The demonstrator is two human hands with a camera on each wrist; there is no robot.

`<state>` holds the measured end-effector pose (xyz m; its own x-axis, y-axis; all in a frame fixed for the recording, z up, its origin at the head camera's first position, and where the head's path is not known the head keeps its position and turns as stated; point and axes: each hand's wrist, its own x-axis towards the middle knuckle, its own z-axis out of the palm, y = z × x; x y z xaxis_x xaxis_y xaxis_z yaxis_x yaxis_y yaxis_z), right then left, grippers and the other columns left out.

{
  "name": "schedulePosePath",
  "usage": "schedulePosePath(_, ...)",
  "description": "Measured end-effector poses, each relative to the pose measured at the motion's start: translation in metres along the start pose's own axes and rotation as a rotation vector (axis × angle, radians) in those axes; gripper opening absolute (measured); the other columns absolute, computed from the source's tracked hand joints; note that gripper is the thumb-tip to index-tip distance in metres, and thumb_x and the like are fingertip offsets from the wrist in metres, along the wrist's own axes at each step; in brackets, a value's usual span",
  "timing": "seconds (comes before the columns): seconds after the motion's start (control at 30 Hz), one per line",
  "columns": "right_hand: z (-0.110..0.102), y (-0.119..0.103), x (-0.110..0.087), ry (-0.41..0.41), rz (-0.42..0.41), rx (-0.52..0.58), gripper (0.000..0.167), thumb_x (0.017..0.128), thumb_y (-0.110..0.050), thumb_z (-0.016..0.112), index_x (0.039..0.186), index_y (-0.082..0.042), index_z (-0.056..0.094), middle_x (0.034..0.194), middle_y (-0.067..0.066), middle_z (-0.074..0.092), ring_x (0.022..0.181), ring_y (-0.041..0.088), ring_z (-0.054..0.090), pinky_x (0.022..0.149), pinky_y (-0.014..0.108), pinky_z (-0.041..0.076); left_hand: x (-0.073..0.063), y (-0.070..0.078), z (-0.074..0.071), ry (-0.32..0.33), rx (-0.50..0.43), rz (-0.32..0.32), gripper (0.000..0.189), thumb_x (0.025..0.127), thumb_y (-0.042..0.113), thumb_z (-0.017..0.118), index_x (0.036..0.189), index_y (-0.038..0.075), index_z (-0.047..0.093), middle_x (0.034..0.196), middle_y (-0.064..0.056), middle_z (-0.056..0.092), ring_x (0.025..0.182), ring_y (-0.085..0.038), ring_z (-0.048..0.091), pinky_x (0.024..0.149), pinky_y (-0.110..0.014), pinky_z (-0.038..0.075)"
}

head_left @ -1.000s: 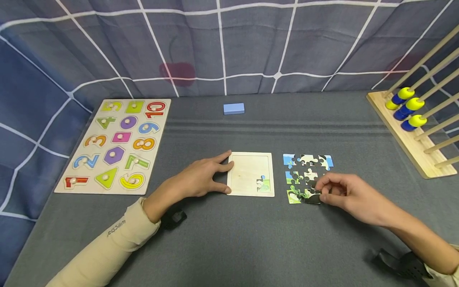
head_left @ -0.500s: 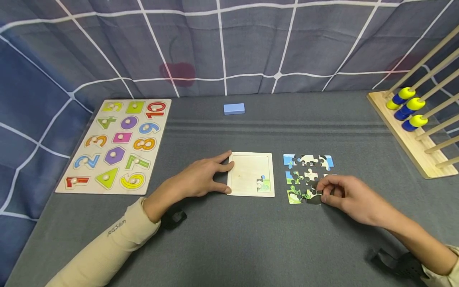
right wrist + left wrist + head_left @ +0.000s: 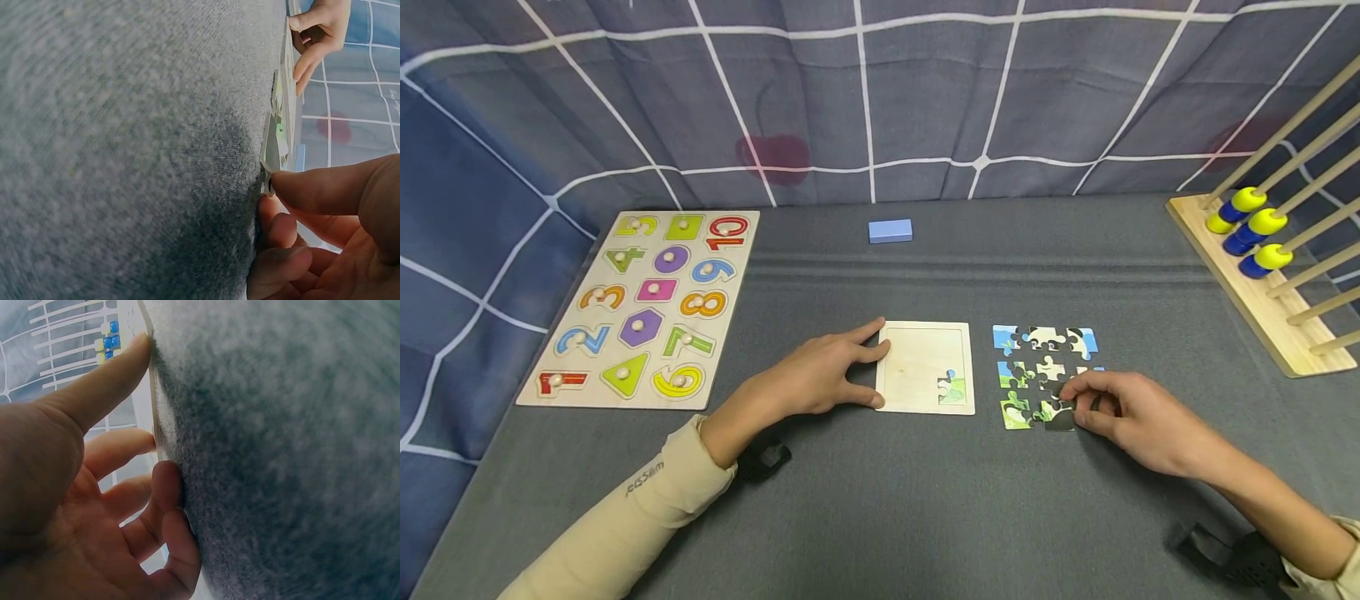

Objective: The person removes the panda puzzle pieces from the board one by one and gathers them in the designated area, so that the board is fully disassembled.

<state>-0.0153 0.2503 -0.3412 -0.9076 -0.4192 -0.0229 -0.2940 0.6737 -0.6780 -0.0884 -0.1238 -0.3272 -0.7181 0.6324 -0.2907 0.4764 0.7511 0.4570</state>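
Note:
A square wooden puzzle board (image 3: 917, 358) lies flat, with one green-and-blue puzzle piece in its lower right corner. My left hand (image 3: 820, 371) rests against the board's left edge with thumb and fingertips spread along it. To the right, several panda jigsaw pieces (image 3: 1043, 337) lie in loose rows. My right hand (image 3: 1138, 421) is at the lower right of these rows. Its thumb and index finger pinch the edge of a black-and-white puzzle piece (image 3: 1060, 415), which looks tilted in the right wrist view. The right hand's fingers hide part of the rows.
At the left lies a number-and-shape peg puzzle (image 3: 640, 312). A small blue block (image 3: 891, 232) sits behind the board. On the far right stands a wooden bead rack (image 3: 1262, 283) with upright rods. A grid-patterned curtain (image 3: 925, 92) borders the grey table (image 3: 850, 517) at the back.
The pinched piece and my right hand have shifted slightly to the right. My left hand has kept its place at the board's edge.

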Motion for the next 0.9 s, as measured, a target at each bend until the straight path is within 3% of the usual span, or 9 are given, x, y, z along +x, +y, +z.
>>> schedulePosePath(0.2,0.0014,-0.0011,-0.0016,0.035,-0.015,-0.065,0.021,0.086,0.006,0.069,0.102,-0.008,0.070,0.075,-0.012,0.055,0.063,0.000,0.047,0.056,0.023,0.040,0.0006,0.0003,0.0001,0.000,0.003,-0.003,0.075,0.085,0.038,0.078,0.148,0.011,0.046,0.162,-0.008,0.021,0.138,-0.032,0.038,0.108,-0.049,0.035)
schedulePosePath(0.6,0.0019,-0.0031,-0.0017,0.044,-0.003,-0.090,0.022,0.086,0.006,0.070,0.104,-0.008,0.070,0.076,-0.011,0.054,0.064,0.001,0.047,0.056,0.024,0.040,0.0004,0.0006,-0.0001,-0.006,0.001,-0.013,0.075,0.085,0.038,0.077,0.148,0.011,0.046,0.162,-0.008,0.020,0.139,-0.032,0.037,0.108,-0.049,0.034)
schedulePosePath(0.9,0.0002,-0.0076,-0.0039,0.104,-0.014,-0.168,0.023,0.087,0.003,0.071,0.105,-0.011,0.072,0.080,-0.013,0.054,0.068,0.001,0.046,0.058,0.023,0.037,0.0005,-0.0001,0.0000,-0.002,-0.001,-0.008,0.075,0.085,0.038,0.078,0.148,0.011,0.046,0.162,-0.008,0.021,0.138,-0.032,0.038,0.108,-0.049,0.034)
